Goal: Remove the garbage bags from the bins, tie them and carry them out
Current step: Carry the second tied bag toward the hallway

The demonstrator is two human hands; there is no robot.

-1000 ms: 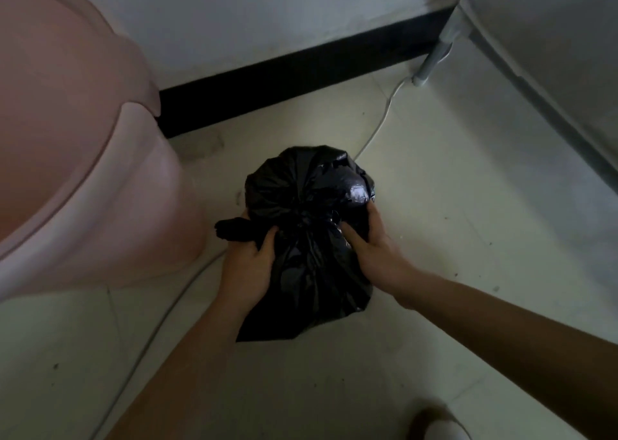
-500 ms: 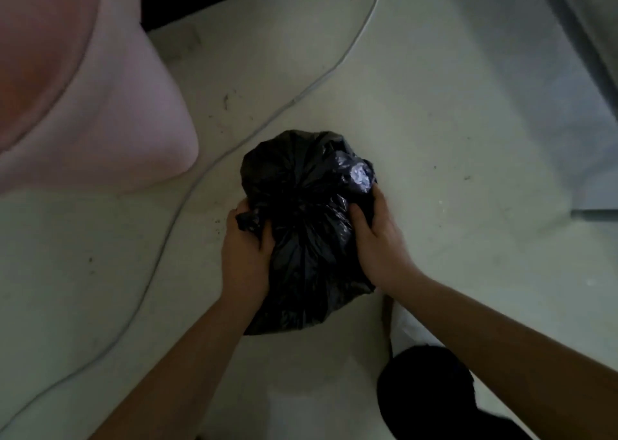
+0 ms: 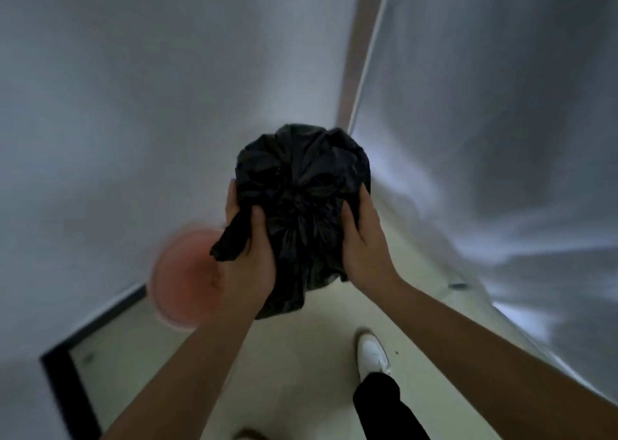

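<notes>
Stock, near to far.

1. Leg (image 3: 381,406) and white shoe (image 3: 371,352): yours, lowest in view, on the pale floor (image 3: 301,356), well below the load.
2. Left hand (image 3: 247,259): grips the bag's left flank. The thumb presses on the near face and the fingers curl round the side, tips hidden. A loose tail (image 3: 234,235) of plastic hangs out over the web of your thumb.
3. Right hand (image 3: 364,249): matching grip on the right flank, with the thumb on the near face and the fingers wrapped behind, tips out of sight.
4. Bag (image 3: 301,188): black, held in the air between your two palms. The gathered neck and what looks like a knot face you, between the thumbs. The long axis runs from your wrists up and away. The bag lies straight inward of both sets of fingers, so neither hand is nearer, but only the left has the tail.
5. Bin (image 3: 184,279): pink, blurred, below and beyond your left hand.
6. Skirting (image 3: 60,389) and wall (image 3: 133,105): dark strip under pale grey.

Judgement: the bag appears tied and out of the bin, so carrying remains. For a one-hand carry, the neck sits just inside either thumb — the left gets there first along the tail.
</notes>
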